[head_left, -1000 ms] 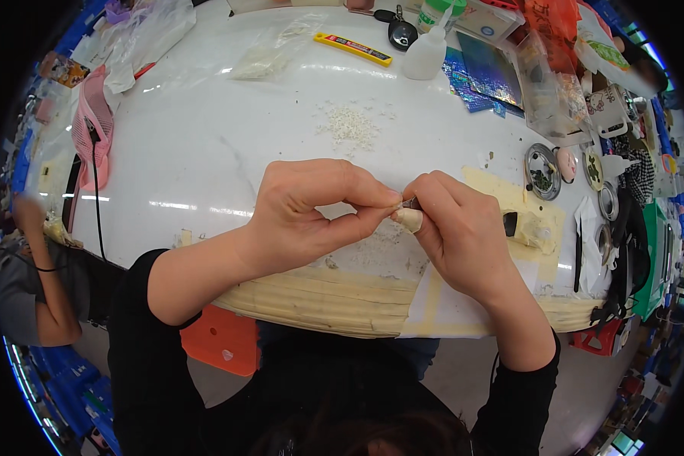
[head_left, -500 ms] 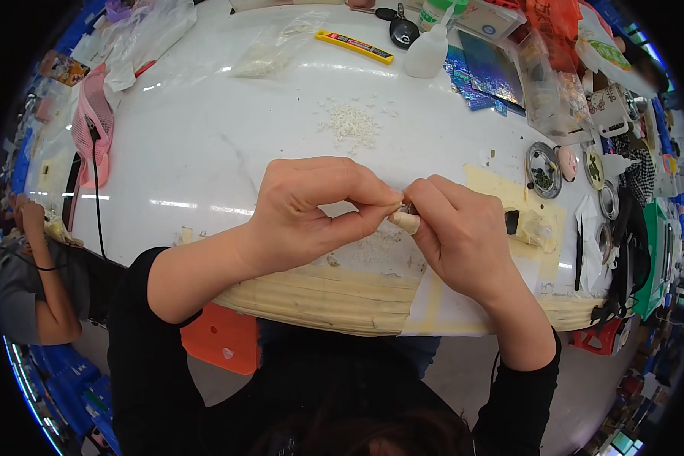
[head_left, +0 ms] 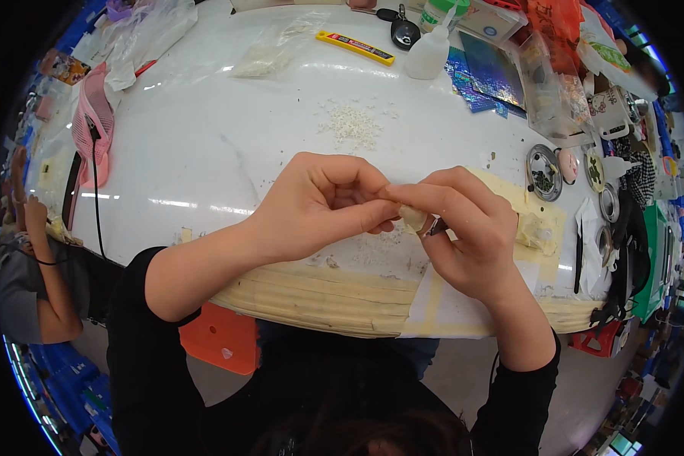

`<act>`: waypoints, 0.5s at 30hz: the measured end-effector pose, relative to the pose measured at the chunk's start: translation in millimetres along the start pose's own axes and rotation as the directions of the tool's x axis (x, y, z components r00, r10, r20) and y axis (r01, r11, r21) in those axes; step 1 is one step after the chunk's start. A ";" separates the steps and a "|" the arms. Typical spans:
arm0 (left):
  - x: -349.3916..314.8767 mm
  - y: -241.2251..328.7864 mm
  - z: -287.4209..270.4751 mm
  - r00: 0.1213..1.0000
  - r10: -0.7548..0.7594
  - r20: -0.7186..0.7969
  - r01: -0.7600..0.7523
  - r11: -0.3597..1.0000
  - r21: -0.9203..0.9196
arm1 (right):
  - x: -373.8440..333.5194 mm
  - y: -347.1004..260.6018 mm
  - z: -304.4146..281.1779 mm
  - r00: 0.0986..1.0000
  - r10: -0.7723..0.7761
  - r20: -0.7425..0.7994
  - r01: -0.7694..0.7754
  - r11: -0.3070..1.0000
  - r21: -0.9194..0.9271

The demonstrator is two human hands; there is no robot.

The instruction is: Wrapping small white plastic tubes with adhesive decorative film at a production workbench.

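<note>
My left hand (head_left: 315, 201) is closed, its thumb and index fingertip pinched together above the table's near part. What lies in that pinch, if anything, is too small to make out. Meeting it from the right, my right hand (head_left: 475, 232) has bent fingers and holds a small metal tool (head_left: 437, 226); only a shiny bit of it shows, so its kind is unclear. A cream-coloured wrap (head_left: 413, 218) covers a fingertip of that hand, close to the left fingertips. Beyond the hands, a scatter of tiny white pieces (head_left: 351, 125) lies on the white table (head_left: 182, 129).
Farther back are a yellow-cased knife (head_left: 355, 48), a white squeeze bottle (head_left: 429, 53) and a clear bag (head_left: 270, 57). Small metal dishes (head_left: 544, 173) stand at the right. A pink mesh item (head_left: 93, 125) with a black cable lies left. Another person (head_left: 38, 281) sits at the far left.
My right hand has turned and loosened, its index finger now stretched toward the left fingertips. The metal tool's tip has swung away from the left pinch. My left fingers have shifted slightly left.
</note>
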State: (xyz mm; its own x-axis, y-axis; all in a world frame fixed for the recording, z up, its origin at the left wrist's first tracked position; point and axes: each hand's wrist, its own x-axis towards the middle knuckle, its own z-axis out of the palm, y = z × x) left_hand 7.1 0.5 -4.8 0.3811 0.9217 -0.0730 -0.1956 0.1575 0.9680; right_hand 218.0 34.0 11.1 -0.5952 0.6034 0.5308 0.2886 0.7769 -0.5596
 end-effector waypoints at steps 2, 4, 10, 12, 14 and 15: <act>1.7 3.8 -1.0 0.997 -0.067 0.025 0.069 0.995 -0.076 | -1.3 0.7 0.7 1.000 0.000 0.000 0.000 1.000 0.024; 2.6 4.9 -2.0 0.993 -0.111 0.049 0.116 0.985 -0.129 | -1.2 1.6 0.8 1.000 0.000 -0.009 0.000 0.999 0.052; 2.6 5.3 -4.0 0.973 -0.182 0.141 0.213 0.944 -0.252 | 0.7 0.1 -0.3 0.999 -0.039 -0.025 0.041 0.994 0.097; 2.4 2.9 -5.5 0.968 -0.178 0.176 0.224 0.932 -0.286 | 1.0 -2.1 -1.3 0.999 -0.031 -0.022 0.033 0.993 0.110; 2.1 1.5 -6.2 0.971 -0.175 0.161 0.215 0.935 -0.282 | 1.5 -3.4 -1.2 1.000 -0.018 -0.019 0.020 0.993 0.114; 1.8 0.8 -6.6 0.973 -0.174 0.154 0.212 0.936 -0.280 | 1.7 -3.1 -0.4 1.000 -0.021 -0.018 0.023 0.994 0.111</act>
State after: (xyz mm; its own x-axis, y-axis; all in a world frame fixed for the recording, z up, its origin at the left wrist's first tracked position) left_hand 1.7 4.7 -5.7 0.5438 0.8144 -0.2025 -0.3553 0.4420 0.8236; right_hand 216.4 32.7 14.0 -0.5876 0.5900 0.5538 0.1901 0.7659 -0.6142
